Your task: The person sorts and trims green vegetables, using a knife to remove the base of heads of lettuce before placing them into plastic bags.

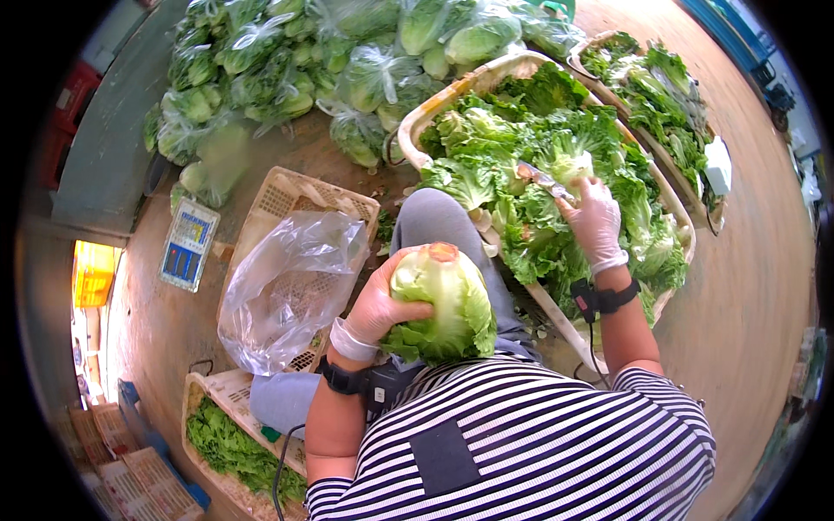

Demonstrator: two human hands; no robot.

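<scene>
Left hand (375, 306) fingers wrap lettuce (441, 304), stem up. Right hand (595, 221) grips knife (543, 180) over basket (452, 91). Lettuce looks light, crisp, bruisable; cup it.

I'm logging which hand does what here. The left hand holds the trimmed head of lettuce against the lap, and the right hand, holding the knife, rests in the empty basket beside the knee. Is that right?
Not quite: the basket is not empty, it is piled with loose green lettuce leaves. The head view shows this. The rest stands: the left hand holds the head of lettuce, and the right hand holds the knife over those leaves.
</scene>
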